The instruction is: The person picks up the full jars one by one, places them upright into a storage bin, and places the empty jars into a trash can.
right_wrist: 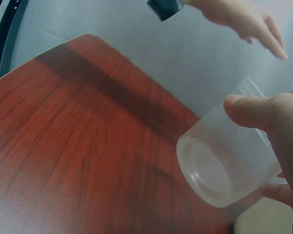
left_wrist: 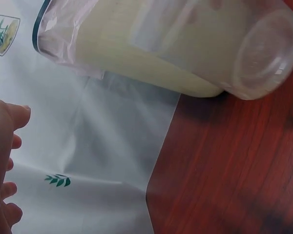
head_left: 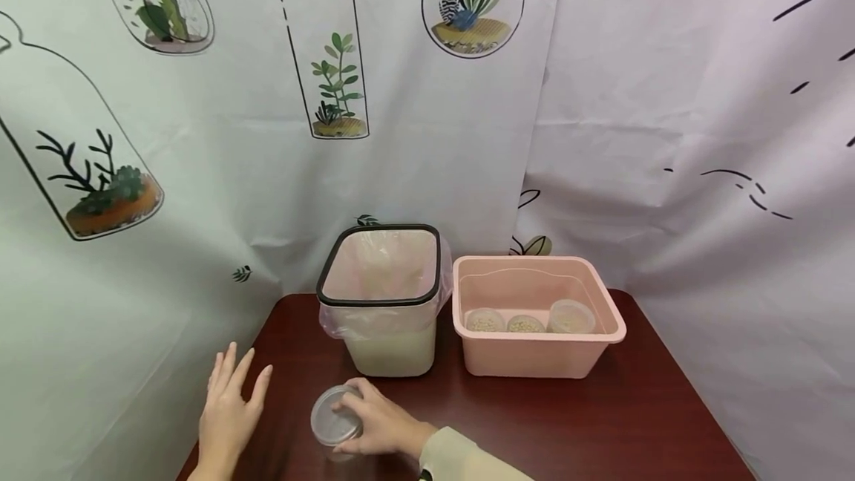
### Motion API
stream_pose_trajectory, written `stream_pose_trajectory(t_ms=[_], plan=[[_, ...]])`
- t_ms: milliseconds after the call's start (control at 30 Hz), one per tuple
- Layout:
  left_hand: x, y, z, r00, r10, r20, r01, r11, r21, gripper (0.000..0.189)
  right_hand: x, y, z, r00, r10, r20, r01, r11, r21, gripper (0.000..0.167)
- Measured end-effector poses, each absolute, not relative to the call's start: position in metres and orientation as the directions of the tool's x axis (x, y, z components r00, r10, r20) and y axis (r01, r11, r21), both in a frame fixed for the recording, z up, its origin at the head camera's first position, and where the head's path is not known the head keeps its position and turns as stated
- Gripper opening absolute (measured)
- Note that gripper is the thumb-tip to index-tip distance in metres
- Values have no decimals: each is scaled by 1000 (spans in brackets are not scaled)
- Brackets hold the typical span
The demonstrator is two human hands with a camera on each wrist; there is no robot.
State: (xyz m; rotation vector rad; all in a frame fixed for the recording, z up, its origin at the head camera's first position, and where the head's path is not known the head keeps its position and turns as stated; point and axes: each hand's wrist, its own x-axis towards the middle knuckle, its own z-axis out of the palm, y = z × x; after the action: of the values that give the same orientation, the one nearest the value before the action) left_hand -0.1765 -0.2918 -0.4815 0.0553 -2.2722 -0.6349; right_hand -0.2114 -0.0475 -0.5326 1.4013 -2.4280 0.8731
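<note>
My right hand (head_left: 384,421) grips a round, see-through plastic tub (head_left: 332,421) above the front of the dark red table. The fingers and thumb curl around the tub's sides near the top. In the right wrist view the tub (right_wrist: 222,156) is tilted, its base toward the camera, and nothing shows inside through the frosted wall. Left of it, my left hand (head_left: 229,407) is raised with fingers spread, holding nothing. The left wrist view catches only the thumb and fingertips of the left hand (left_wrist: 2,161) at its edge, with the tub (left_wrist: 266,53) at upper right.
A pale bin (head_left: 394,351) with a black rim and a pinkish plastic liner stands behind the right hand. Right of it is a pink basin (head_left: 534,358) with 3 tubs inside, holding small pale pieces. A printed white cloth (head_left: 427,169) hangs behind the table (head_left: 641,421).
</note>
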Motion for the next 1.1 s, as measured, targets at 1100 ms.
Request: stream_pose_trajectory(t_ms=[1100], plan=[[-205, -264, -458, -674, -130, 727, 271, 872, 408, 50, -228, -16, -453, -405, -402, 821, -912, 237, -334, 66]])
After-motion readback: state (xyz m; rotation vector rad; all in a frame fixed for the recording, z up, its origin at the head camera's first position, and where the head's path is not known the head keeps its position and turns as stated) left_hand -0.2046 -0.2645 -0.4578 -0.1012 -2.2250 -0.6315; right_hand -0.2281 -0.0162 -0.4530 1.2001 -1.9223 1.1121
